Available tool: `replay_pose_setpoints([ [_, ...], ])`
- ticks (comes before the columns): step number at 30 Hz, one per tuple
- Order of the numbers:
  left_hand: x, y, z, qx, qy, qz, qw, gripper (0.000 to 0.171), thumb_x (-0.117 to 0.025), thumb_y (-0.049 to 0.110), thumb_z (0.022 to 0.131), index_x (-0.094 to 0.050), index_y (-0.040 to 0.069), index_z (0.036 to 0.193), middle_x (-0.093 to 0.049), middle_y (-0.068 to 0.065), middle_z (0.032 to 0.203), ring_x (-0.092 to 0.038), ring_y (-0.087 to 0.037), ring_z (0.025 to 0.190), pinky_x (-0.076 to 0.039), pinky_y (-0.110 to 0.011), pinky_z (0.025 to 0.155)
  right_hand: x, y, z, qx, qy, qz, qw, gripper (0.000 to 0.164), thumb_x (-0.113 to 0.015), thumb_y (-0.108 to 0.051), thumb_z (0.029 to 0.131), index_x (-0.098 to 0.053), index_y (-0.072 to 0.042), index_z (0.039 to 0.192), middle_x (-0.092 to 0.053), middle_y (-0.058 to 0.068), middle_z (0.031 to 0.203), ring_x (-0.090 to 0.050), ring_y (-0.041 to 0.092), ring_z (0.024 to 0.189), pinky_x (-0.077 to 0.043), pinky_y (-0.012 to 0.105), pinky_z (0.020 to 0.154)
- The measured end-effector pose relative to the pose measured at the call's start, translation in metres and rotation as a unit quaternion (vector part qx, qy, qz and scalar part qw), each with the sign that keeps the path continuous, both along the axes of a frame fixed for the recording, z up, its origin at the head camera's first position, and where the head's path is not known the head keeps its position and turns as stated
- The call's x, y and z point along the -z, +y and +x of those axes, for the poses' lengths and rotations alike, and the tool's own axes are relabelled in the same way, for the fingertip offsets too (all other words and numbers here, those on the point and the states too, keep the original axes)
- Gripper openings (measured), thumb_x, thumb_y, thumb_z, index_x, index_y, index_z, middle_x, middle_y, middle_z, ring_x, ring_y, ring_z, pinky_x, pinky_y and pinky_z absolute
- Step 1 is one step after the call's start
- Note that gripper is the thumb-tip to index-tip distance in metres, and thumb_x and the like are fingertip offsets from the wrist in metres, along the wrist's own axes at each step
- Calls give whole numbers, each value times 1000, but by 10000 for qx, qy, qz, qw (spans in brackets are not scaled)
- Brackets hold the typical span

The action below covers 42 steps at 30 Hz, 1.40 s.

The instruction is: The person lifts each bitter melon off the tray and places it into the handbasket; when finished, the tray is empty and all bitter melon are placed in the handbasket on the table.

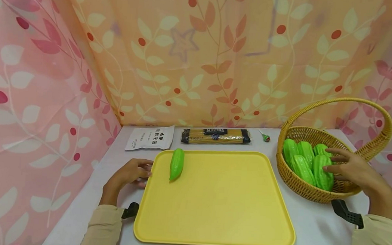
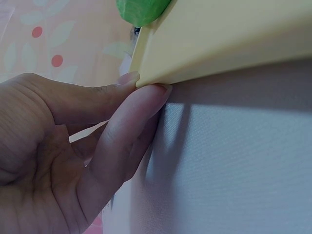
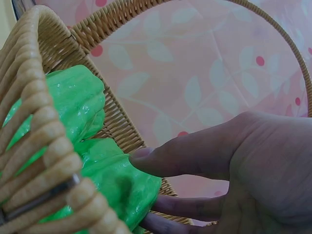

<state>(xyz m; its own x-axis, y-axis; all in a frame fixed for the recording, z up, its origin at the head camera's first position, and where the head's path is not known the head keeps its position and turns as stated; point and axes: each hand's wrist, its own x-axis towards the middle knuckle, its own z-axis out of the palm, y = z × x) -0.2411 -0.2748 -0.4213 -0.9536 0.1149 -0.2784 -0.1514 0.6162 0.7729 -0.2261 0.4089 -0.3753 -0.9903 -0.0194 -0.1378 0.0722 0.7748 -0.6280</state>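
My left hand [image 1: 134, 172] is at the left rim of a yellow tray [image 1: 225, 199]; in the left wrist view its thumb and fingers pinch the tray's edge. One green bitter melon [image 1: 177, 164] lies on the tray near the upper left corner. At the right, my right hand [image 1: 356, 169] reaches over the rim of a wicker basket [image 1: 282, 167] that contains several bitter melons [image 1: 301, 169]. Its fingers are spread and nearly straight. In the right wrist view the thumb tip touches a bitter melon [image 3: 122, 187], with other fingertips partly hidden beside it.
Behind the tray lie a white packet [image 1: 150, 137], a pack of spaghetti [image 1: 216, 136] and a small lollipop [image 1: 265, 137]. The basket's tall handle [image 1: 339, 99] arches above it. Floral cloth [image 1: 203, 55] encloses the white table's back and sides.
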Motion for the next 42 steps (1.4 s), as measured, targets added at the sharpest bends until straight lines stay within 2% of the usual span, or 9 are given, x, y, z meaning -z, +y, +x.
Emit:
replay_pose_setpoints([
  [3,-1,0,1,-17,15,37,10000,55,-70,10,97,-57,-1,149,-67,-18,126,-65,-22,96,-61,-32,69,-1,0,0,54,32,66,10000,85,-70,-30,101,-24,12,160,-32,51,147,-42,68,125,-54,67,93],
  [7,-2,0,1,-42,1,44,10000,56,-70,9,97,-56,-2,150,-67,-18,127,-66,-22,97,-61,-33,69,-4,1,2,106,127,82,9998,84,-69,-29,102,-25,13,159,-35,51,144,-46,66,122,-61,49,82],
  [14,-4,1,2,-76,-7,10,10000,56,-71,10,97,-57,-1,150,-68,-18,128,-66,-21,98,-61,-33,71,-13,-5,9,416,617,-167,9971,77,-63,-36,106,-30,9,159,-39,46,149,-45,64,124,-54,59,85],
  [17,-5,1,2,-74,-5,11,10000,56,-71,10,97,-57,-1,150,-67,-18,128,-65,-21,98,-61,-33,71,-19,-9,13,541,848,-436,9940,77,-65,-40,105,-33,-2,164,-54,19,144,-59,27,115,-53,55,89],
  [20,-3,1,2,-83,-7,48,10000,55,-70,9,97,-57,-1,149,-67,-18,126,-66,-21,98,-62,-33,70,-25,-16,16,601,1072,-629,9904,72,-68,-43,103,-39,-19,165,-54,-19,125,-51,-8,99,-52,43,90],
  [24,-1,1,3,-64,30,137,9999,52,-69,6,98,-58,-2,148,-68,-17,123,-66,-20,96,-62,-33,69,-34,-31,19,422,1326,-978,9854,66,-70,-37,103,-44,-29,162,-51,-40,113,-50,-19,94,-48,21,82],
  [28,-1,1,2,-40,51,170,9998,50,-68,4,98,-58,-3,147,-68,-17,121,-66,-20,94,-62,-33,69,-40,-46,19,-43,1422,-1474,9788,61,-72,-21,102,-49,-26,158,-62,-37,116,-61,-15,100,-49,8,77],
  [37,-2,2,2,-64,-4,195,9998,51,-68,4,98,-58,-4,147,-68,-18,123,-66,-21,97,-63,-33,70,-42,-89,14,-993,1363,-2196,9609,52,-67,-7,103,-53,-11,152,-69,-17,129,-70,1,110,-59,20,85],
  [42,-2,2,2,-27,30,226,9997,51,-69,4,97,-58,-4,147,-68,-18,122,-66,-20,96,-63,-33,69,-39,-113,11,-1453,1179,-2502,9499,46,-67,-3,102,-59,-19,144,-71,-11,127,-70,4,110,-60,23,86],
])
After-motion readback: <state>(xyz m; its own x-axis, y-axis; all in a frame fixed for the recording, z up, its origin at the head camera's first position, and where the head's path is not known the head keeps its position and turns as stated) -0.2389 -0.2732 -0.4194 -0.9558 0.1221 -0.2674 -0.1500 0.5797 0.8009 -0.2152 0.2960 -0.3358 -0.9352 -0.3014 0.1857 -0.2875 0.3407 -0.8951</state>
